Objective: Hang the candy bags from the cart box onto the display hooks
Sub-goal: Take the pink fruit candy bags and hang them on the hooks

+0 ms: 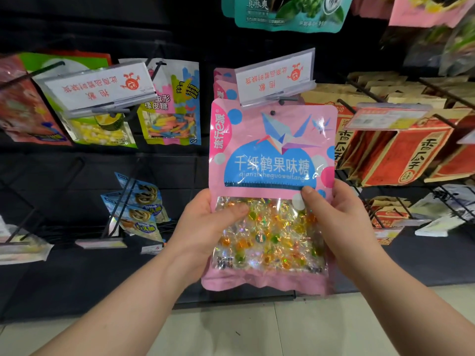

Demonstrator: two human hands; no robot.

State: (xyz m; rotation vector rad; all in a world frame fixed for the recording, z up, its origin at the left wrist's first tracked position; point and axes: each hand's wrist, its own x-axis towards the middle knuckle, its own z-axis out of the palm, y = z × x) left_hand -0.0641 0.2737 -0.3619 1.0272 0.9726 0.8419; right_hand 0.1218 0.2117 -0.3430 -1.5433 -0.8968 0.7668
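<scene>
Bright, even light falls from overhead and from the viewer's side, raising white glare streaks on the glossy pink candy bag (pixel 272 155) and the clear label holders (pixel 276 75), while the black back panel (pixel 77 27) stays dim and swallows detail. The centre is sharp enough to read print, but the packets in the upper right corner (pixel 434 11) and the red bag at the left edge (pixel 23 111) are smeared and soft. Wide-angle distortion bends the edge of the pale floor (pixel 257 330) and stretches both forearms (pixel 123 299) toward the bottom corners.
</scene>
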